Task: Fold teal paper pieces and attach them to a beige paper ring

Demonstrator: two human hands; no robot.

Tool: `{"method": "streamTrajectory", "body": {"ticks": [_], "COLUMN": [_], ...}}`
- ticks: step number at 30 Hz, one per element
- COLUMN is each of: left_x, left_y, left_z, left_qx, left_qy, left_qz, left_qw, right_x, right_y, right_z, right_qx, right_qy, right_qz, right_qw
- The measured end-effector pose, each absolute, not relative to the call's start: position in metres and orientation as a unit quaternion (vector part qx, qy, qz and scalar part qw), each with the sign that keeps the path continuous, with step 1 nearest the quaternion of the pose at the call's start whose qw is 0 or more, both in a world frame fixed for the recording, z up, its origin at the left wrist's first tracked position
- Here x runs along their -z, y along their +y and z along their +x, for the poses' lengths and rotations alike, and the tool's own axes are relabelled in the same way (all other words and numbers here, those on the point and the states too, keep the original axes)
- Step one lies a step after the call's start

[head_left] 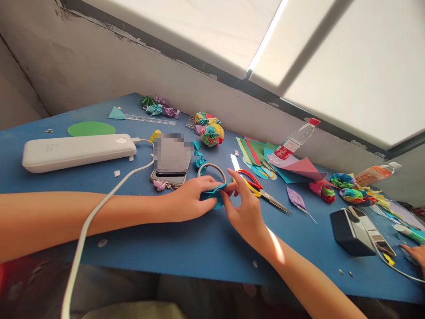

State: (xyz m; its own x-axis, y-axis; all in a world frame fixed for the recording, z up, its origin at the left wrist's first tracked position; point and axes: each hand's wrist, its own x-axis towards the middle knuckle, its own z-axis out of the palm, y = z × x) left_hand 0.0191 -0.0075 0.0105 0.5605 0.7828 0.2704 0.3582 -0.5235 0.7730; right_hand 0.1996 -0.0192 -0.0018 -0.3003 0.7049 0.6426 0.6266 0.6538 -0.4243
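A folded piece of teal-blue paper is pinched between the thumb and fingers of my left hand. My right hand is closed at the paper's right edge, thumb and fingertips pressed together on it, with the index finger raised. Just behind the paper lies a roll of tape, partly hidden by my hands. Scissors with red and yellow handles rest on the blue table, right beside my right hand. Crumpled teal paper sits behind the tape roll.
A white power bank stands at left, its cable crossing my left forearm. Phones, paper balls, coloured sheets and a bottle lie farther back. At right are a dark box and another person's hand.
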Motion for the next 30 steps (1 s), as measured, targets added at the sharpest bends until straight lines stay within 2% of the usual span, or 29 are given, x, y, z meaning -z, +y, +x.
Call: {"method": "streamTrajectory", "body": {"ticks": [21,30], "left_x": [-0.0093,-0.0063], "left_y": [-0.0051,-0.005], "left_z": [0.0193,0.0193], "left_qx": [-0.341,-0.337], "left_qy": [0.383,0.366], "left_qz": [0.792,0.813], "left_qw": [0.332,0.303], "right_x": [0.0004,-0.0063], "right_y": [-0.0187,-0.0227], "right_z": [0.2014,0.2025], "right_qx": [-0.022,0.087], "right_qy": [-0.808,-0.821], "right_qz": [-0.41,-0.433], "right_qw": [0.423,0.361]}}
